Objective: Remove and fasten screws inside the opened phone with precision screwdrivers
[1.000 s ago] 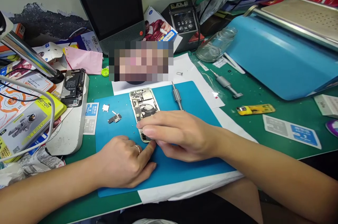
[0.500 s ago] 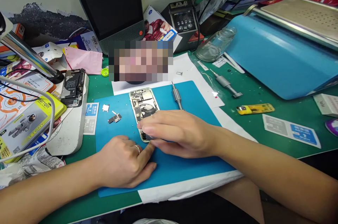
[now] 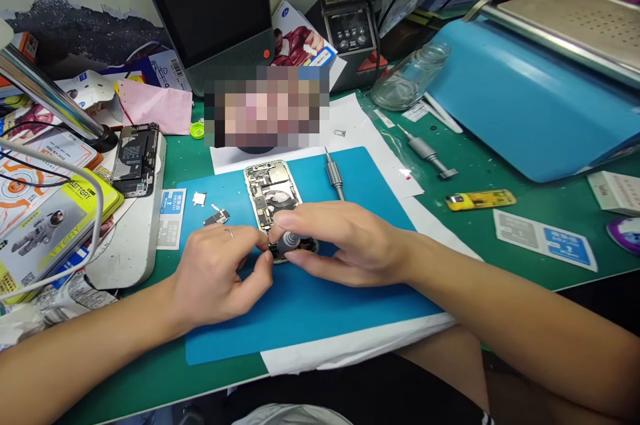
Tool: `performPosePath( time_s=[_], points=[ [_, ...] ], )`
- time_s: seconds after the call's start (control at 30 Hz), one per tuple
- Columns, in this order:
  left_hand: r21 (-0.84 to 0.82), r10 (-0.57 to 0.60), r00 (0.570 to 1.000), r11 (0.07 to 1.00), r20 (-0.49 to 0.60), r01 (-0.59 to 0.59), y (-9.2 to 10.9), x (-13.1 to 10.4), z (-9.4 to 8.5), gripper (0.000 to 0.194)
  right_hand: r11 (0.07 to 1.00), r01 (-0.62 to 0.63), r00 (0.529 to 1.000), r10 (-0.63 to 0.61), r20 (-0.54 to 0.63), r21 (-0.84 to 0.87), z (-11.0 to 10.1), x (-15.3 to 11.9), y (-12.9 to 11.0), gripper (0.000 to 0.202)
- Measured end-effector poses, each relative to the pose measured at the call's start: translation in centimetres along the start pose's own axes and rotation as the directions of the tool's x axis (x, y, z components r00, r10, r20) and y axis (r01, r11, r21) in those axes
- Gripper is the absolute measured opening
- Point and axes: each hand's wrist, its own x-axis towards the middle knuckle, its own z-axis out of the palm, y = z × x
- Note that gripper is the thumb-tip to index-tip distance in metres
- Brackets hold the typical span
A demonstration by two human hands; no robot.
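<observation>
An opened phone [image 3: 274, 190] lies upright on the blue mat [image 3: 320, 318], its inner parts exposed. My right hand [image 3: 345, 241] holds a grey screwdriver [image 3: 289, 242] between its fingers over the phone's lower end; the tip is hidden. At the phone's lower left edge, the thumb and index finger of my left hand [image 3: 225, 265] are pinched, and what is between them is too small to make out. Small metal parts [image 3: 217, 216] and a silver plate [image 3: 199, 199] lie on the mat left of the phone. A second screwdriver [image 3: 334, 175] rests right of it.
Another opened phone [image 3: 135, 161] sits on a white stand at left. A third screwdriver [image 3: 428, 153], a glass jar [image 3: 410, 78] and a yellow cutter [image 3: 480, 200] lie at right. Behind stands a dark screen [image 3: 215, 5].
My left hand has drawn back from the phone's bottom corner and pinched at its lower left edge. My right fingers have shifted, so the grey screwdriver now shows. The view has moved slightly.
</observation>
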Motion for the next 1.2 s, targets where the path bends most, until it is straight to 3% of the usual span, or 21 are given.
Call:
performPosePath(
  time_s=[0.17, 0.4, 0.63, 1.2],
  points=[
    [0.008, -0.006, 1.000, 1.000, 0.022, 0.006, 0.03, 0.00, 0.09, 0.012, 1.000, -0.017, 1.000, 0.018, -0.016, 0.010, -0.10, 0.01, -0.22, 0.066],
    [0.003, -0.006, 0.998, 1.000, 0.056, 0.006, -0.07, -0.06, -0.02, 0.018, 0.980, -0.080, 0.987, 0.104, -0.125, 0.183, 0.04, -0.22, -0.25, 0.074],
    [0.029, 0.070, 0.995, 0.997, 0.074, -0.072, -0.38, -0.36, 0.25, 0.011, 0.986, -0.044, 0.982, 0.073, -0.174, 0.161, -0.01, -0.04, -0.29, 0.079],
    [0.049, 0.057, 0.995, 0.997, 0.081, -0.062, -0.44, -0.25, 0.30, 0.013, 0.994, -0.063, 0.980, 0.080, -0.183, 0.094, -0.43, 0.06, -0.48, 0.076]
  ],
)
